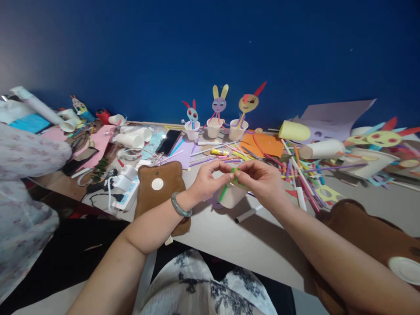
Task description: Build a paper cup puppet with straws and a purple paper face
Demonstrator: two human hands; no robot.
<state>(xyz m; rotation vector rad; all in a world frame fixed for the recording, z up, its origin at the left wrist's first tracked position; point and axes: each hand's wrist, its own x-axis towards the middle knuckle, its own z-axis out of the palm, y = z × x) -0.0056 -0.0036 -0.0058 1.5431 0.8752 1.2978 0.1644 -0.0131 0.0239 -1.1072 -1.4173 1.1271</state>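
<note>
Head view shows the person's left hand [211, 177] and right hand [262, 181] meeting over the table [210, 232], thumb and forefinger of each pressed together on a small green piece [233, 170]. The remaining fingers curl inward, and how tightly they fold cannot be fully told. That green piece sits between the fingertips, just above a pale paper cup [232, 197]; whether the hands touch the cup is unclear. A green strip [223, 193] slants along the cup's left side, and a white tube [248, 215] lies near it to the right. A grey-green bangle [181, 204] circles the left wrist. Behind the hands, three white cups [214, 130] stand in a row, each bearing a paper-faced figure: a light blue face with red ears [192, 115], a purple face with yellow ears [218, 105] and a yellow face with a red ear [248, 103]. A yellow glue stick [219, 152] and orange paper [271, 145] lie between that row and the hands. Coloured sticks [303, 179] are heaped to the right; a brown cushion [164, 173] and a dark phone [169, 142] lie to the left.
</note>
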